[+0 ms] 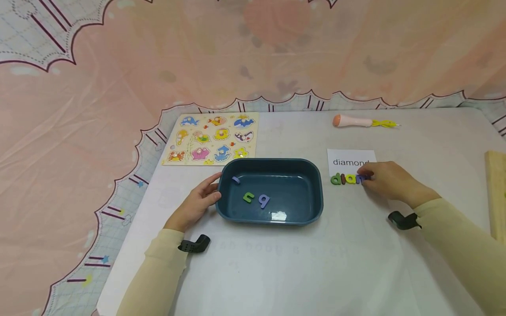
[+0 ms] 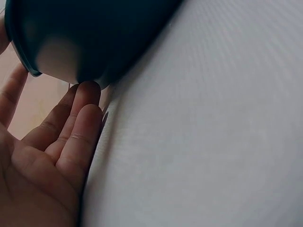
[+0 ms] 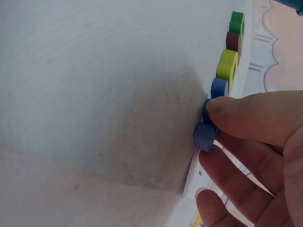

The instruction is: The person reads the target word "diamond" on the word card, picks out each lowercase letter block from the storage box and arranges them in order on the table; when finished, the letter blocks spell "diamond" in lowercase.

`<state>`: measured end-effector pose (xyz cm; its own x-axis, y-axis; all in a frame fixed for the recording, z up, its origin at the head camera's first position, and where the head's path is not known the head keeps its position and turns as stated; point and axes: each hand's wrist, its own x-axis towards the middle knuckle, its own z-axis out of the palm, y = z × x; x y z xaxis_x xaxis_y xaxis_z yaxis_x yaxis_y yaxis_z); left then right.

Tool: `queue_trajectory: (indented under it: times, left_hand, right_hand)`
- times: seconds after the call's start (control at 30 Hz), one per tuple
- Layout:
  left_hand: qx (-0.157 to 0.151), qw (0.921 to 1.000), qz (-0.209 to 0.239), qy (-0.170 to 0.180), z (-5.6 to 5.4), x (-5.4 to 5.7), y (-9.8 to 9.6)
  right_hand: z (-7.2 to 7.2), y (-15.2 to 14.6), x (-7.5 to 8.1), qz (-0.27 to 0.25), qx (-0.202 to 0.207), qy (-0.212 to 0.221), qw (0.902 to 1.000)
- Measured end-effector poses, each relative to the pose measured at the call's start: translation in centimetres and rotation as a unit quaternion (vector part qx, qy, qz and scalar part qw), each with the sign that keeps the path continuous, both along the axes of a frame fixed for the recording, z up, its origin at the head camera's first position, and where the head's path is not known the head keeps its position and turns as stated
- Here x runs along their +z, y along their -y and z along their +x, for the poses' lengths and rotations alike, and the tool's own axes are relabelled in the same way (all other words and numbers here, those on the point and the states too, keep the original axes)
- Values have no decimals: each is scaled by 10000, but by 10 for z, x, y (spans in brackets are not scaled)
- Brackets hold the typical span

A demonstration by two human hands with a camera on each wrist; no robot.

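I log one left hand [image 1: 193,206], fingers loosely extended, touching the dark-blue tray [image 1: 294,188] at its left end; one right hand [image 1: 389,182], pinching a blue letter [image 3: 204,137] at the white card's [image 1: 345,155] lower edge.

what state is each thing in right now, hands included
dark teal tray, upright, uncovered
green n, in tray
purple q, in tray
purple curved piece, in tray
green d, lined up
dark red i, lined up
yellow a, lined up
blue m, pinched, partly covered
right hand, pinching the m
left hand, touching the tray
"diamond" card, flat, partly covered
sea-animal puzzle, flat, pieces in place
pink-handled tool, lying down
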<state>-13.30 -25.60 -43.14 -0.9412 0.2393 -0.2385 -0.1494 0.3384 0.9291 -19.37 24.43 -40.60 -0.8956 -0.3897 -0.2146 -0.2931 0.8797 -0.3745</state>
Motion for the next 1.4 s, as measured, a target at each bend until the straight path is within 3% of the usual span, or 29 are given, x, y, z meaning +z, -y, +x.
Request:
queue_trajectory:
  times: [0.77, 0.93, 1.2, 1.4]
  left_hand:
    - [19, 10000, 89, 31, 0, -1, 0]
    - [40, 10000, 24, 10, 1, -1, -1]
    - [26, 10000, 4, 5, 1, 0, -1]
    - [16, 10000, -50, 15, 2, 1, -2]
  right_hand:
    - [4, 1, 0, -25, -111, 120, 9999]
    - [6, -5, 12, -82, -355, 193, 9992]
    - [7, -11, 37, -22, -318, -481, 9983]
    - [10, -5, 47, 11, -292, -667, 9973]
